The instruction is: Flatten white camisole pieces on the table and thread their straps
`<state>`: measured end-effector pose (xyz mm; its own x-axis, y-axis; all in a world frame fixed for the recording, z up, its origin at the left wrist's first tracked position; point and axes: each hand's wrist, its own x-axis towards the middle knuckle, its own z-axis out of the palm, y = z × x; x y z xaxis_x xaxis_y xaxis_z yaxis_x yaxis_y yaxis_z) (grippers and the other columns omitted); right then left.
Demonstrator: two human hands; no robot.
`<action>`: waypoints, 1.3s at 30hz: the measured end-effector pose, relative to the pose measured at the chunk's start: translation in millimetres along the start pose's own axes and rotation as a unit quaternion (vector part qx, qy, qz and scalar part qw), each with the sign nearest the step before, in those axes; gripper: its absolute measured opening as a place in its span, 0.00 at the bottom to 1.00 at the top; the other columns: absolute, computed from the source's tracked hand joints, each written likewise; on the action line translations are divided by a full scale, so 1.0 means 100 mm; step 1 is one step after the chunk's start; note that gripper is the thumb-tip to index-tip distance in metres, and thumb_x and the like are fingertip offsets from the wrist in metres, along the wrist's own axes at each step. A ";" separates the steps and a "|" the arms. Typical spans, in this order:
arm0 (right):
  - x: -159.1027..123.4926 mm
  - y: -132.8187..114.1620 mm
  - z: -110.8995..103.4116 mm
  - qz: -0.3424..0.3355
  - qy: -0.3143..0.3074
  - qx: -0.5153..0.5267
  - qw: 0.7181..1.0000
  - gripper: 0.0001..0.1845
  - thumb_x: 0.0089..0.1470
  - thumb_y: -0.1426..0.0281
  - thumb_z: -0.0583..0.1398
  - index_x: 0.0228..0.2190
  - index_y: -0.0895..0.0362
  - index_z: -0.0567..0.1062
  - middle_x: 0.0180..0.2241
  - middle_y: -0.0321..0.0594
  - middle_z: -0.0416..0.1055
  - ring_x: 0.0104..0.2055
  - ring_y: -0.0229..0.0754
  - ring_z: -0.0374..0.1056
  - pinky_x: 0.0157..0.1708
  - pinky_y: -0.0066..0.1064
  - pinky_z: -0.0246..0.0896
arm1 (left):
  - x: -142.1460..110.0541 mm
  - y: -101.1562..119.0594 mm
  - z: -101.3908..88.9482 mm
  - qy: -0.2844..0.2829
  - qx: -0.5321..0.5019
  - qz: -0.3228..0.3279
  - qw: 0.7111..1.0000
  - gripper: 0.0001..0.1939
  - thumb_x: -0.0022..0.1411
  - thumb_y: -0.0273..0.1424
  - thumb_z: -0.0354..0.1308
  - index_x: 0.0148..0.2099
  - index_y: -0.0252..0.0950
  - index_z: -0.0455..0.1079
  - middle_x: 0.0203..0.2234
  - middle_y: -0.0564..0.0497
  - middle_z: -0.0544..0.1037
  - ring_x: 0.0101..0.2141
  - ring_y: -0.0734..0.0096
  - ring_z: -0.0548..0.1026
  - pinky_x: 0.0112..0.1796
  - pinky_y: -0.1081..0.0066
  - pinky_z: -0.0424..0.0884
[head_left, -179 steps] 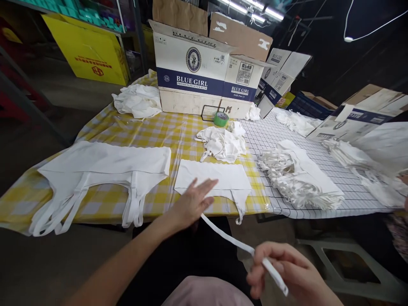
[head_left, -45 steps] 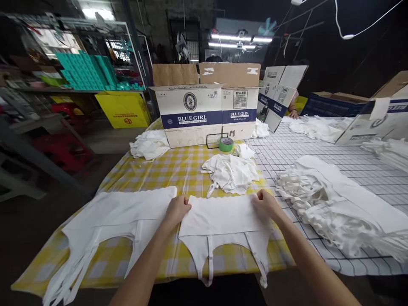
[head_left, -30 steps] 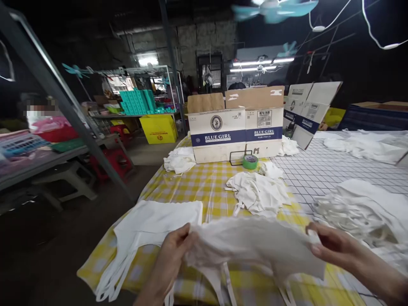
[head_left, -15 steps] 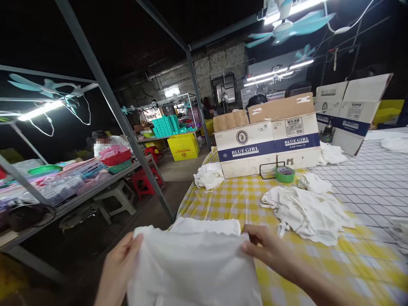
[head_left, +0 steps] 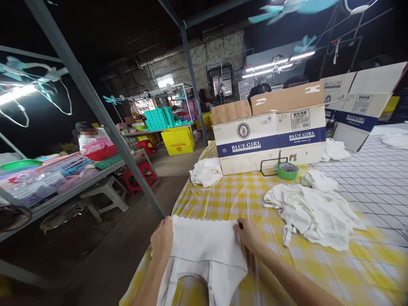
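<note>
A white strappy top (head_left: 207, 240) with a wavy far edge lies spread on the yellow checked tablecloth (head_left: 242, 199). Its straps and curved opening point towards me. My left hand (head_left: 162, 238) is closed on its far left corner. At the far right corner, my right hand (head_left: 248, 233) pinches the same edge between thumb and fingers. To the right rests a loose heap of white garments (head_left: 312, 214), with a smaller white bundle (head_left: 318, 180) behind it. Another crumpled white garment (head_left: 206, 172) sits near the table's left edge.
Opened cardboard boxes (head_left: 248, 142) stand across the table's back, with green tape (head_left: 287, 171) and a black wire frame (head_left: 269, 167) before them. A metal post (head_left: 127, 157) rises at the left. Beyond it, a person (head_left: 91, 136) sits by a cluttered table.
The white top, held up close to me before, now lies flatter and farther forward on the table. Both hands have moved forward with it, the left also rightwards. The view has shifted slightly.
</note>
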<state>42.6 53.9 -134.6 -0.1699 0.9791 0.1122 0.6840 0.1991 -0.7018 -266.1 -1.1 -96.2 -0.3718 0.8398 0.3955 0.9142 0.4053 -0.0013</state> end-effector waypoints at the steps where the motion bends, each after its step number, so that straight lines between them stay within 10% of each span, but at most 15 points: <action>1: 0.02 0.02 0.01 0.003 0.004 -0.003 1.000 0.09 0.51 0.70 0.53 0.21 0.56 0.65 0.23 0.38 0.68 0.26 0.39 0.61 0.25 0.27 0.44 | 0.00 0.03 0.03 0.005 0.036 0.016 0.999 0.16 0.65 0.32 0.39 0.41 0.34 0.68 0.32 0.43 0.75 0.32 0.62 0.74 0.28 0.72 0.60; 13: -0.20 0.16 -0.21 -0.082 0.094 -0.025 0.992 0.18 0.49 0.75 0.53 0.44 0.54 0.64 0.40 0.42 0.68 0.42 0.46 0.64 0.40 0.34 0.57 | -0.25 0.43 -0.21 0.073 0.018 0.120 0.990 0.21 0.64 0.36 0.39 0.53 0.36 0.64 0.50 0.41 0.68 0.51 0.54 0.63 0.48 0.59 0.58; 19: -0.22 0.86 -1.05 -0.063 0.211 -0.160 0.962 0.21 0.52 0.75 0.51 0.49 0.55 0.62 0.48 0.48 0.62 0.49 0.51 0.58 0.47 0.42 0.53 | -0.98 0.93 0.05 -0.127 -0.118 0.324 0.930 0.29 0.60 0.45 0.46 0.62 0.51 0.49 0.62 0.53 0.51 0.60 0.53 0.50 0.55 0.48 0.47; 24: 0.10 1.24 -1.65 0.023 0.265 -0.201 0.943 0.27 0.55 0.65 0.52 0.54 0.61 0.56 0.53 0.54 0.56 0.52 0.55 0.52 0.46 0.44 0.50 | -1.00 1.05 -0.17 -0.231 -0.195 0.267 0.915 0.28 0.63 0.43 0.41 0.64 0.48 0.43 0.62 0.51 0.50 0.61 0.56 0.47 0.56 0.46 0.44; 30: 0.30 1.25 -1.79 0.022 0.178 -0.128 0.975 0.08 0.51 0.70 0.55 0.28 0.58 0.73 0.39 0.48 0.69 0.46 0.52 0.57 0.46 0.43 0.46 | -0.84 1.31 -0.71 -0.150 -0.369 0.104 0.911 0.28 0.63 0.40 0.42 0.64 0.43 0.44 0.61 0.48 0.54 0.60 0.63 0.53 0.57 0.57 0.51; 39: 0.03 0.94 -2.52 -0.038 0.250 0.015 0.967 0.19 0.59 0.59 0.45 0.31 0.57 0.68 0.26 0.36 0.67 0.30 0.38 0.62 0.30 0.26 0.56 | -1.16 2.60 -0.44 -0.191 -0.521 0.161 0.816 0.27 0.58 0.37 0.50 0.60 0.40 0.53 0.54 0.44 0.64 0.53 0.61 0.64 0.50 0.60 0.64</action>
<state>284.9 86.2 -23.0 0.1511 0.8611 0.4855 0.6605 0.2775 -0.6976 22.0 -9.1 -102.3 0.0739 0.9744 0.2123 0.5417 -0.2179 0.8118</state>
